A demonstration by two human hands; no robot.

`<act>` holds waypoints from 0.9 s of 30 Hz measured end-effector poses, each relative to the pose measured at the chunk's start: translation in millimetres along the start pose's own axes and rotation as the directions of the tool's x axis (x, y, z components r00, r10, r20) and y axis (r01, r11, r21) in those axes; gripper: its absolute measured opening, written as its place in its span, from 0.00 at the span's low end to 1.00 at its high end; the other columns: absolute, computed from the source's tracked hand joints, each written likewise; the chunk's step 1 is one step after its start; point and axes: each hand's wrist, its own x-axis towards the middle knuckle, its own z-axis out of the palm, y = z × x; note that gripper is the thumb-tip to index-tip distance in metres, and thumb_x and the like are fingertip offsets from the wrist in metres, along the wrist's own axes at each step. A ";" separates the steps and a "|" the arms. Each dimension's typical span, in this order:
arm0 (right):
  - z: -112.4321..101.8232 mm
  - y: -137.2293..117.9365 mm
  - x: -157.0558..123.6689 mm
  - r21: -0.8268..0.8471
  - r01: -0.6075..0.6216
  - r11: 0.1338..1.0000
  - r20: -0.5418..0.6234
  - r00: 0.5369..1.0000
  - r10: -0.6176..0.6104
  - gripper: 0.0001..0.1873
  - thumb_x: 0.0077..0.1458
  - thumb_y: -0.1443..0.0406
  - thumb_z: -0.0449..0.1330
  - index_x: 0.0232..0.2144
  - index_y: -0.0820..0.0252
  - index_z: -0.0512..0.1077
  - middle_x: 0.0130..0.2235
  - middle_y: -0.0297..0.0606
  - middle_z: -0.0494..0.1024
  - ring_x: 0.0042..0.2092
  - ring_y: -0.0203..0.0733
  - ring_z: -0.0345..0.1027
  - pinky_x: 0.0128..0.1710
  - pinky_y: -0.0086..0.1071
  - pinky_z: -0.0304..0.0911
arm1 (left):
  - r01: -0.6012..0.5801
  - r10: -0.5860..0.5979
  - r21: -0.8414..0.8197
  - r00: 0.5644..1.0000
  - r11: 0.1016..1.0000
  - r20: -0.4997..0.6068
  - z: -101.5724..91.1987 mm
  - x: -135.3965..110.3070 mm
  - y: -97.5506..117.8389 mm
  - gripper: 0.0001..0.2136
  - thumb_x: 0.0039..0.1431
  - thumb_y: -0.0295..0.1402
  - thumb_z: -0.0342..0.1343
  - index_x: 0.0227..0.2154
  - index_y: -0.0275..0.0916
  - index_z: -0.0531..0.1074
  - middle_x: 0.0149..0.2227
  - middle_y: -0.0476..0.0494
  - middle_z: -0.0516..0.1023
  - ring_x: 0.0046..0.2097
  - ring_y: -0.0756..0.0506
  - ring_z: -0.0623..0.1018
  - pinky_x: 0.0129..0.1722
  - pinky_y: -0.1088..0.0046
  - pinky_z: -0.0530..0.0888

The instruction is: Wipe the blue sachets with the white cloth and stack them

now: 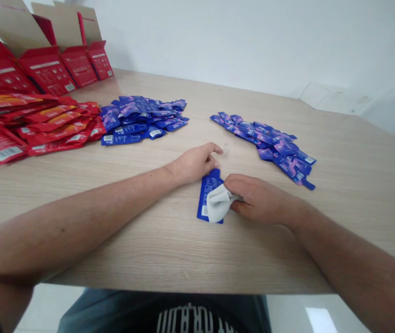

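Observation:
A flat blue foil sachet [205, 194] lies on the wooden tabletop [169, 252] between my hands. My right hand [260, 200] is shut on a small white cloth [219, 203], which is pressed over the sachet's lower half. My left hand [195, 163] rests on the table just above the sachet, its fingers loosely curled and holding nothing. Two loose piles of blue and purple sachets lie ahead, one [142, 121] to the left and one [264, 144] to the right.
A heap of red sachets [41, 125] covers the far left of the table. Behind it stand open red cartons [48, 69] with raised cardboard flaps. A white wall [252, 41] runs behind the table. The table's near edge crosses the view below my arms.

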 end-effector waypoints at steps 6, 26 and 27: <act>3.8 -1.6 0.0 -0.002 -0.007 1.000 0.009 1.000 0.007 0.08 0.54 0.72 0.57 0.38 0.59 0.68 0.41 0.39 0.72 0.43 0.43 0.66 0.47 0.36 0.60 | 0.148 -0.124 0.281 0.987 0.948 -0.101 -15.7 -23.5 6.2 0.12 0.59 0.43 0.53 0.37 0.41 0.73 0.31 0.46 0.78 0.32 0.46 0.75 0.31 0.70 0.65; 7.8 1.5 1.9 -0.006 0.063 0.998 0.016 0.998 -0.063 0.09 0.56 0.71 0.57 0.40 0.60 0.69 0.43 0.42 0.73 0.46 0.45 0.65 0.50 0.39 0.61 | 0.159 -0.216 0.227 0.943 0.961 0.253 -7.4 -43.2 33.7 0.10 0.56 0.34 0.50 0.32 0.40 0.77 0.25 0.51 0.78 0.29 0.49 0.74 0.28 0.74 0.64; 7.5 1.0 2.0 -0.005 0.066 0.998 0.014 0.998 -0.066 0.09 0.56 0.71 0.57 0.41 0.60 0.69 0.43 0.42 0.73 0.46 0.45 0.65 0.50 0.39 0.61 | 0.156 -0.212 0.228 0.946 0.961 0.245 -6.7 -43.3 33.2 0.10 0.56 0.34 0.51 0.31 0.40 0.77 0.25 0.51 0.78 0.29 0.49 0.74 0.28 0.74 0.64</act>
